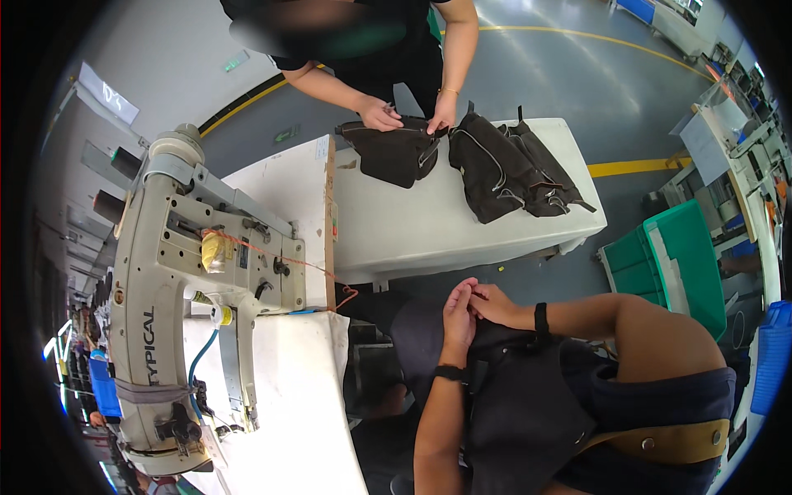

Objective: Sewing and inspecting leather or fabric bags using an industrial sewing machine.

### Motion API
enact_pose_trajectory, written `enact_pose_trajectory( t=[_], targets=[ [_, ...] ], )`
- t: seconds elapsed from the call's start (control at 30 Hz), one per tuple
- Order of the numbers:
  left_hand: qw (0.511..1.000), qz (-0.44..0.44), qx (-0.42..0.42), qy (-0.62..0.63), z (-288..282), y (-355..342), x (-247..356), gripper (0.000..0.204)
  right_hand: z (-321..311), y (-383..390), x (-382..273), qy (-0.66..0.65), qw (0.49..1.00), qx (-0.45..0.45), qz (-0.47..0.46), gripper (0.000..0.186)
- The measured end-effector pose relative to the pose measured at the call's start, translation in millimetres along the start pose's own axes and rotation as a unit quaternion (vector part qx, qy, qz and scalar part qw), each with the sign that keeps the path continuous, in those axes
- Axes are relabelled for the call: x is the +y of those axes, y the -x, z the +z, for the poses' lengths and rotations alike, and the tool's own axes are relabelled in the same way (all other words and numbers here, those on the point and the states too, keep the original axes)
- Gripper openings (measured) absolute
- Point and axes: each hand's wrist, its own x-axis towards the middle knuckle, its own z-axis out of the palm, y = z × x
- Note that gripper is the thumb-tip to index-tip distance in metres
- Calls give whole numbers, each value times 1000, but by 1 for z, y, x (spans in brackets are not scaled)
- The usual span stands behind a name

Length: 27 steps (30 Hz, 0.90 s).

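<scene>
My left hand [459,320] and my right hand [492,305] meet above my lap, their fingertips touching. Fingers on both are drawn together; anything small between them is hidden. Each wrist wears a black band. Across the white table [388,239], another person's hands hold the top edge of a dark fabric bag piece [394,154]. To its right lie more dark bags [516,169] with pale piping, apart from my hands. A large cream industrial sewing machine [153,289] stands to my left.
A white-covered work surface [305,396] lies under the sewing machine. An orange cord [318,268] hangs from the machine over a wooden board edge [330,206]. Green crates [689,264] stand on the floor at right, near a cluttered bench and a blue bin [771,359].
</scene>
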Motion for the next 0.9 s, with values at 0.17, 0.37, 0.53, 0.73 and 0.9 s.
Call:
enact_pose_trajectory(
  t=[0.17, 0.37, 0.53, 0.73, 0.9],
  targets=[
    [1000, -1, 5, -3, 1, 0, 1, 26, 0, 0, -1, -7, 1000, -4, -1, 25],
    [1000, -2, -2, 0, 0, -1, 0, 26, -1, -2, 3, -20, 1000, -4, 7, 26],
    [1000, -2, -2, 5, -1, -2, -1, 26, -2, -2, 3, -16, 1000, -18, 16, 24],
    [1000, -4, 9, 3, -1, -2, -1, 26, 0, -1, 0, -31, 999, -2, 12, 25],
    [1000, -4, 12, 5, 0, -1, -1, 25, 0, -2, 1, -19, 1000, -6, 7, 25]
  ],
)
